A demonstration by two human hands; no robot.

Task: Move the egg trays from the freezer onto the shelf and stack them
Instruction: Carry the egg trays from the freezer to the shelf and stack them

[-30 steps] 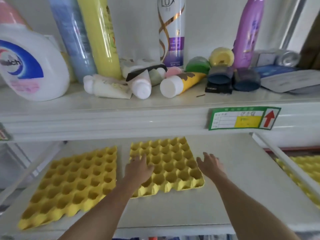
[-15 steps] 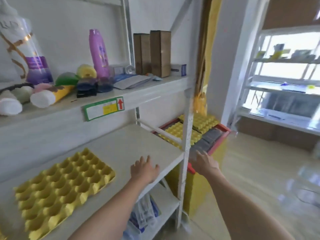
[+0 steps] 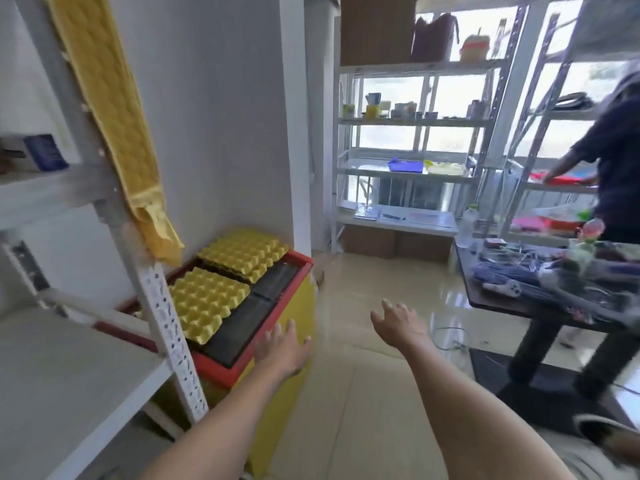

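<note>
both our hands are bare and empty, fingers spread and loose: the left hand (image 3: 282, 351) hovers at about 7 o'clock over the freezer's near corner, and the right hand (image 3: 398, 323) floats at about 5 o'clock over the floor (image 3: 374, 393), well apart from any tray.

at 8 o'clock the shelf (image 3: 69, 375) shows as a flat white board, smooth and bare in the part we can see, with a perforated metal upright (image 3: 169, 327) standing between it and the freezer.

the freezer (image 3: 277, 341) is a yellow chest with a red rim and dark sliding lids. on those lids lie the egg trays: the near egg tray (image 3: 204, 301) at about 9 o'clock, just behind the upright, and the far egg tray (image 3: 244, 252) at about 10 o'clock by the wall. they lie close, corner to corner; we cannot tell whether they touch. both are yellow moulded pulp, square, dimpled in a grid of cups with a scalloped edge, likely light and a bit floppy.

we judge the step to be reaching for the near tray. we should take it by two opposite edges, one hand each, lift it level, and swing it clear of the upright.

farther off, at 1 o'clock, stand metal racks (image 3: 412, 133); at 3 o'clock another person (image 3: 613, 161) works beside a cluttered dark surface (image 3: 519, 303).
</note>
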